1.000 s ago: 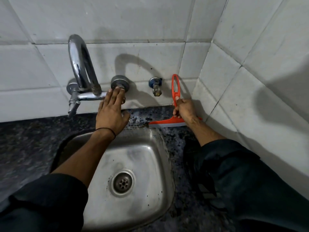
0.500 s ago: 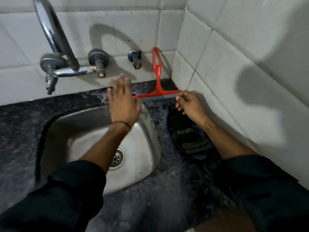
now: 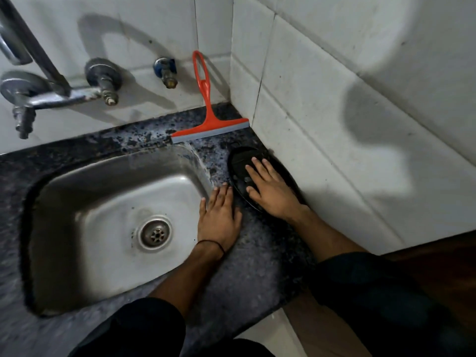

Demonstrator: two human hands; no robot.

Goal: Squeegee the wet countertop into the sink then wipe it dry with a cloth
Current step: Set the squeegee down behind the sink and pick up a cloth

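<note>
While the squeegee (image 3: 206, 117) stands handle-up against the wall (image 3: 144, 29), left hand (image 3: 219, 217) and right hand (image 3: 270, 189) lie flat, outspread.

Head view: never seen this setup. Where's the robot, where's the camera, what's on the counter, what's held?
There is no robot here: a person works with two bare hands, and one wide-angle camera on their head looks down at them. The left hand lies flat on the dark countertop beside the steel sink. The right hand lies flat on what looks like a dark cloth in the corner. An orange squeegee stands at the back, blade on the countertop, handle leaning on the tiled wall. Neither hand grips anything.
</note>
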